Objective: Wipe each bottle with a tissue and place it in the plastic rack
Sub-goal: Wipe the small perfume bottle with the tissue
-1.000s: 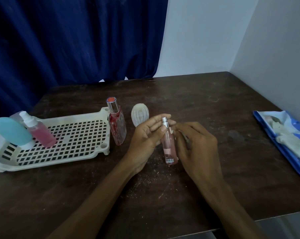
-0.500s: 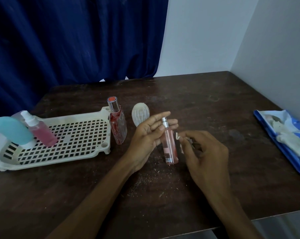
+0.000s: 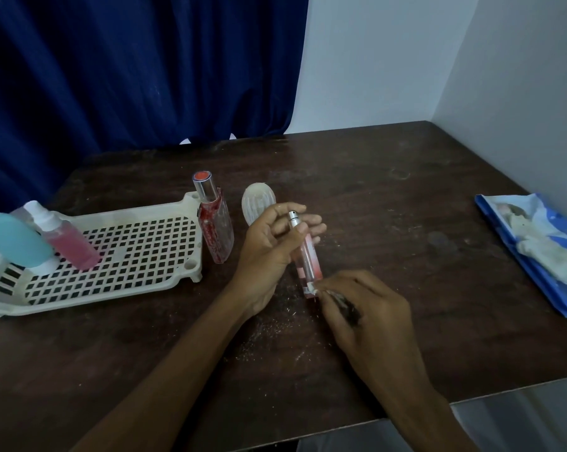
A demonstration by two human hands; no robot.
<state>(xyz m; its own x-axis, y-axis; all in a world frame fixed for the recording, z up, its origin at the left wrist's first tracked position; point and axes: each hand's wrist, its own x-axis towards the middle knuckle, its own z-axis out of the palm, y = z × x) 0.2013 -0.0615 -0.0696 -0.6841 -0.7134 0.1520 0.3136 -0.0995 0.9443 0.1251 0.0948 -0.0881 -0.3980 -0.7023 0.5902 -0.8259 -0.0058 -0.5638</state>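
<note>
home room — wooden table (image 3: 389, 197) | blue curtain (image 3: 129, 76) | white walls (image 3: 389, 60)

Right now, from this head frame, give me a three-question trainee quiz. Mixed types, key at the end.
1. True or false: the red perfume bottle stands on the table, outside the plastic rack.
2. Fill in: the right hand presses a tissue scrap against the slim pink spray bottle's ____ end.
3. What grips that bottle near its silver nozzle? A. left hand B. right hand C. nothing

Key: 1 true; 2 bottom; 3 A.
</note>
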